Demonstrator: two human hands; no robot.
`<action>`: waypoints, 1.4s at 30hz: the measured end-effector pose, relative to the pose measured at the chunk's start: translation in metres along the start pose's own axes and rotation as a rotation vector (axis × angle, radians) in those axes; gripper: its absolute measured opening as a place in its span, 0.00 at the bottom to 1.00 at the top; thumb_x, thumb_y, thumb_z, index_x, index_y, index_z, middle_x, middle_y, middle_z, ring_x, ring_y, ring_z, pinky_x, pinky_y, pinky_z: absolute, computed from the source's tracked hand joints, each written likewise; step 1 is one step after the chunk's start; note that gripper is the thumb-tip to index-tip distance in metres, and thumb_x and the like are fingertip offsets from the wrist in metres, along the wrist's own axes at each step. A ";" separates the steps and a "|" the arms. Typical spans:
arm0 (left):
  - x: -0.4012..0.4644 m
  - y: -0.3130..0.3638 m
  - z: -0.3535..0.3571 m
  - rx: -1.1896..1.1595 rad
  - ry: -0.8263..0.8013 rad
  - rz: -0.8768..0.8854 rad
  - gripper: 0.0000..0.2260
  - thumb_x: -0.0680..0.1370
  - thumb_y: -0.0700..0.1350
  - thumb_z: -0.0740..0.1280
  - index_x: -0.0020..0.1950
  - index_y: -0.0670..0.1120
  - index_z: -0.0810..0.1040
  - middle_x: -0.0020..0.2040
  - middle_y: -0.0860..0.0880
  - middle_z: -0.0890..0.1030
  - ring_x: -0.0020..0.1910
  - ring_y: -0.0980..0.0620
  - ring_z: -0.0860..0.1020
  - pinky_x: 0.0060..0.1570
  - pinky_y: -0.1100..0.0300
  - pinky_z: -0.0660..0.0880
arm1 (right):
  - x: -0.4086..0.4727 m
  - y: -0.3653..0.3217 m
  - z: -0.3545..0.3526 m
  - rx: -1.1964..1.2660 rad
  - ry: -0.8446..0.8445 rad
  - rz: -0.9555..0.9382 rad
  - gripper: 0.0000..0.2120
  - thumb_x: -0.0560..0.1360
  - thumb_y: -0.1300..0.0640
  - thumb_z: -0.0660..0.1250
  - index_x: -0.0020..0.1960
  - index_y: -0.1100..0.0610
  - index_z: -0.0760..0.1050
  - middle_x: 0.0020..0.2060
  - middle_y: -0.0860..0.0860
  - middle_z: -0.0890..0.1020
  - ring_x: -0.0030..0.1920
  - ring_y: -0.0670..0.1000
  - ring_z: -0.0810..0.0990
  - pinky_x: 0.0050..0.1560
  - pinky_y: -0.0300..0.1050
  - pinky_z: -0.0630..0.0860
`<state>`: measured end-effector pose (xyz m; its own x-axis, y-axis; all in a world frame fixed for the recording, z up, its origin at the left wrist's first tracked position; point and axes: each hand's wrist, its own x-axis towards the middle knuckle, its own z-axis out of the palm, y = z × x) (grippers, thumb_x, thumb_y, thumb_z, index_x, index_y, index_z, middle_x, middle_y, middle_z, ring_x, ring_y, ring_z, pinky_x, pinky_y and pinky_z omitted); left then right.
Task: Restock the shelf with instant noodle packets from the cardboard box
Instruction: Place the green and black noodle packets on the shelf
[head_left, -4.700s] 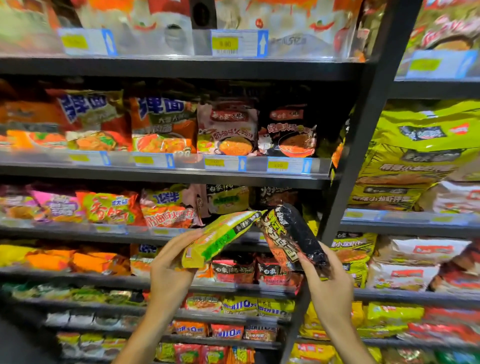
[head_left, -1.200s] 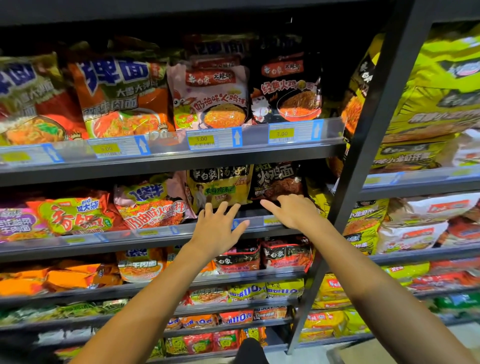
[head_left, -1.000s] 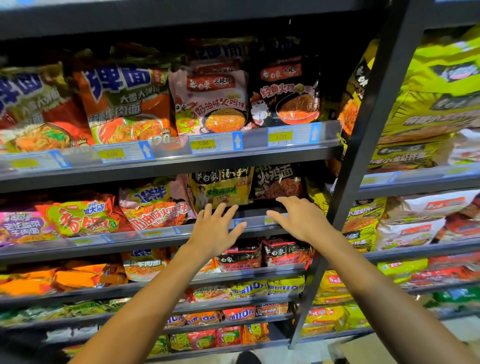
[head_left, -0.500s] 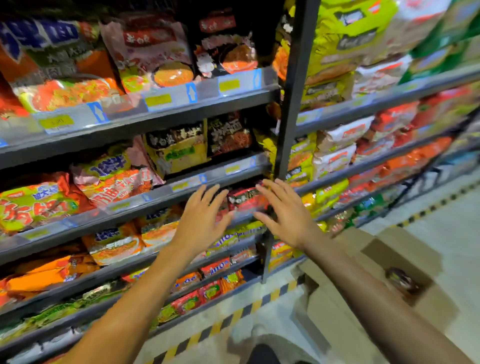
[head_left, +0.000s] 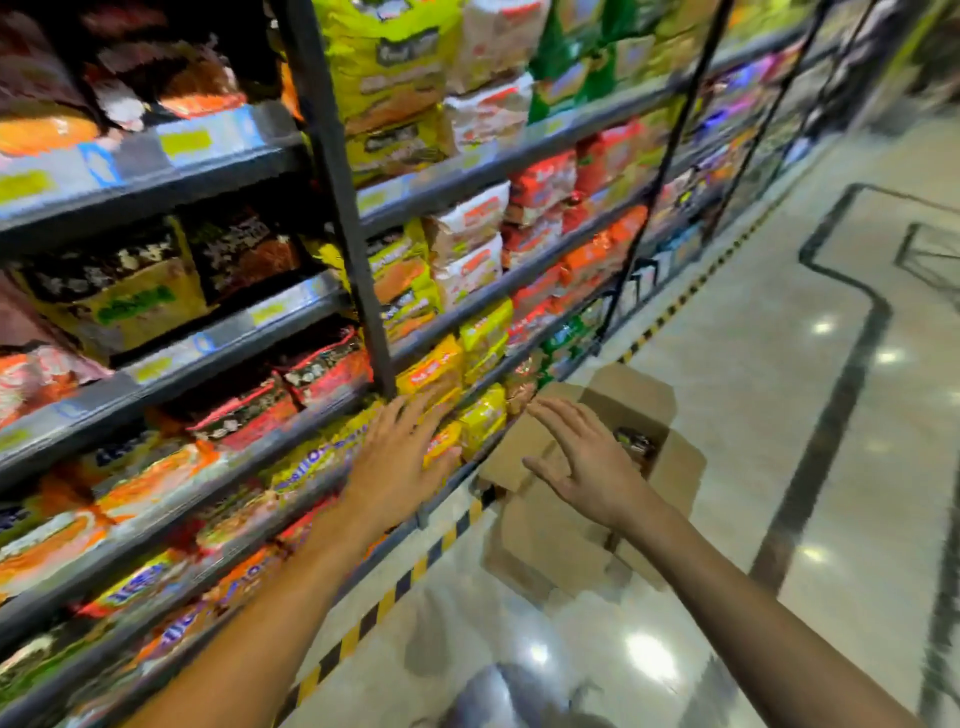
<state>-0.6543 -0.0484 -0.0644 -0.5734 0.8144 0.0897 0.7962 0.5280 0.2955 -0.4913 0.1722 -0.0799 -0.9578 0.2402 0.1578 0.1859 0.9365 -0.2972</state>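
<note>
Left hand (head_left: 402, 457): lower centre, fingers spread, empty.
Right hand (head_left: 587, 462): fingers loosely extended, empty, over the cardboard box (head_left: 587, 493).
Noodle packet (head_left: 634, 444): dark, inside the box, right of centre.
Handling: likely light, crinkly, brittle inside; pinch gently by the edges.
Shelf (head_left: 218, 338): left half of frame.

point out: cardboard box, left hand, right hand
cardboard box (head_left: 680, 457): head view, on its right-hand flap.
left hand (head_left: 400, 462): head view, on the back of the hand, fingers straight.
right hand (head_left: 589, 467): head view, on the middle of the hand, fingers spread in front of the box.
</note>
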 end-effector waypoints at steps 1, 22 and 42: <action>0.005 0.017 0.003 -0.001 0.002 0.015 0.30 0.78 0.64 0.53 0.72 0.47 0.72 0.75 0.46 0.69 0.74 0.38 0.65 0.72 0.39 0.64 | -0.011 0.012 -0.006 -0.008 0.011 0.020 0.30 0.80 0.37 0.59 0.77 0.50 0.61 0.75 0.49 0.66 0.75 0.54 0.63 0.73 0.54 0.65; 0.122 0.361 0.144 -0.042 -0.066 0.077 0.30 0.79 0.68 0.49 0.78 0.57 0.58 0.79 0.53 0.59 0.79 0.45 0.54 0.77 0.47 0.53 | -0.189 0.339 -0.155 0.006 0.020 0.201 0.30 0.79 0.40 0.63 0.77 0.51 0.62 0.75 0.50 0.66 0.74 0.54 0.63 0.74 0.49 0.62; 0.363 0.347 0.254 -0.164 -0.248 -0.075 0.39 0.72 0.71 0.42 0.79 0.55 0.58 0.79 0.52 0.59 0.78 0.46 0.56 0.76 0.48 0.56 | -0.014 0.554 -0.133 0.141 -0.165 0.303 0.30 0.80 0.42 0.63 0.78 0.47 0.59 0.76 0.46 0.64 0.76 0.49 0.59 0.71 0.41 0.58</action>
<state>-0.5372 0.4919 -0.1704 -0.5483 0.8194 -0.1669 0.7004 0.5591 0.4437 -0.3458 0.7217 -0.1215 -0.8883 0.4465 -0.1075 0.4457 0.7817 -0.4361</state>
